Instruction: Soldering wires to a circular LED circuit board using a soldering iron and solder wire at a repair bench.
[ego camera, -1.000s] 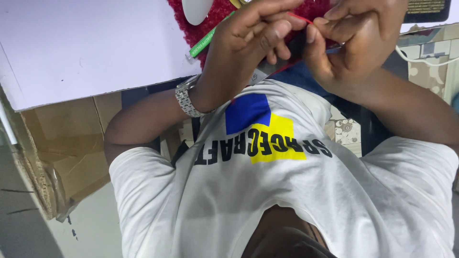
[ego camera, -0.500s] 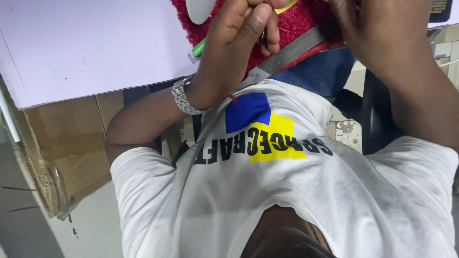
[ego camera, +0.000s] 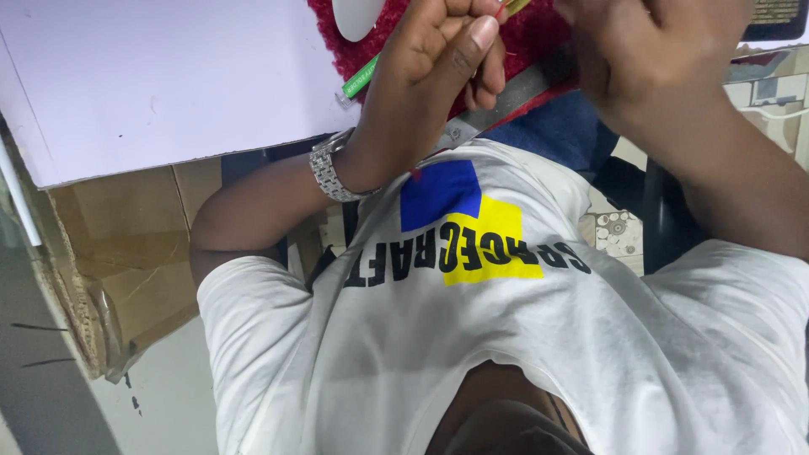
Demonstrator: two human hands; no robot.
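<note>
Both hands up over the red fuzzy mat.
Left hand clenched, pinching a thin yellow-green stick; right hand beside it, grip can't tell. Green pen at mat's edge.

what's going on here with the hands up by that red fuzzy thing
A person in a white T-shirt works over a red fuzzy mat. The left hand, a metal watch on its wrist, pinches a thin yellowish stick. The right hand is raised beside it; what it holds is hidden. A green pen lies by a white board, with cardboard beneath.
</note>
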